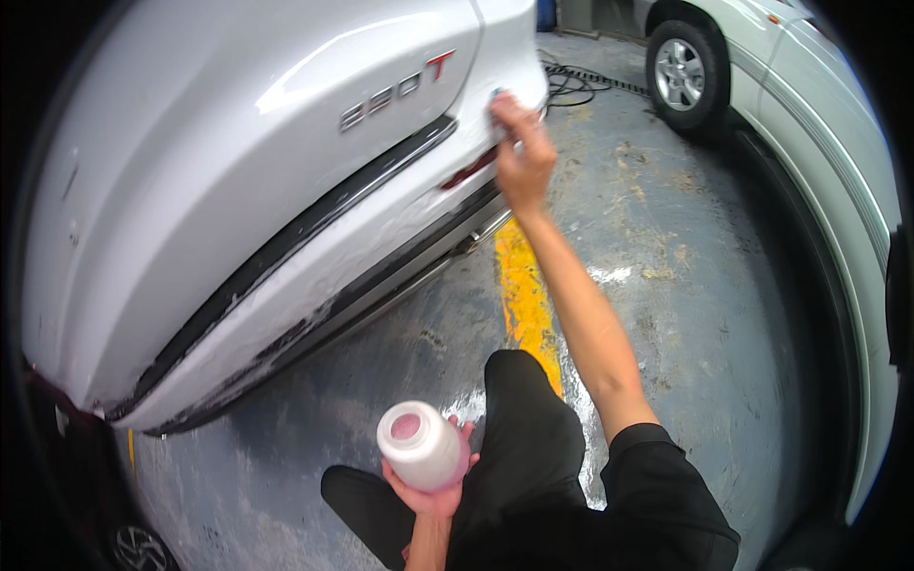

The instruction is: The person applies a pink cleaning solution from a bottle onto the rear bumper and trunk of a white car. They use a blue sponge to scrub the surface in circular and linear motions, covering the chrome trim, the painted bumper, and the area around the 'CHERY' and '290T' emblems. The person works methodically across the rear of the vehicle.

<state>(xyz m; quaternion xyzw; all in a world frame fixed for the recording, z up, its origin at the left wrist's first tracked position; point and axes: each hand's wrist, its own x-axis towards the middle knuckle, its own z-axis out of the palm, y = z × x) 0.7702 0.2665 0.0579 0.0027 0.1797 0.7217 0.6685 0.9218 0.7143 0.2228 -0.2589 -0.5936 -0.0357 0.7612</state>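
Observation:
My left hand (435, 496) cups a translucent white plastic bottle (435, 450) from below, in front of my knees. The bottle's wide mouth is uncovered, and pink contents show inside. My right hand (525, 157) reaches out to the rear corner of a white car's bumper (343, 243). Its fingers pinch a small bluish thing (498, 93), mostly hidden and blurred; I cannot tell what it is. A red reflector (468, 170) sits in the bumper just beside that wrist. Whitish wet streaks and dark scuffed patches mark the bumper's lower part.
A chrome-and-red badge (396, 89) and a black trim strip (300, 239) run across the car's rear. To the right stands a second light-coloured vehicle (800, 107). A black hose (575, 86) lies coiled on the grey floor (643, 285), near a worn yellow line (525, 292). A dark car's wheel (139, 548) shows lower left.

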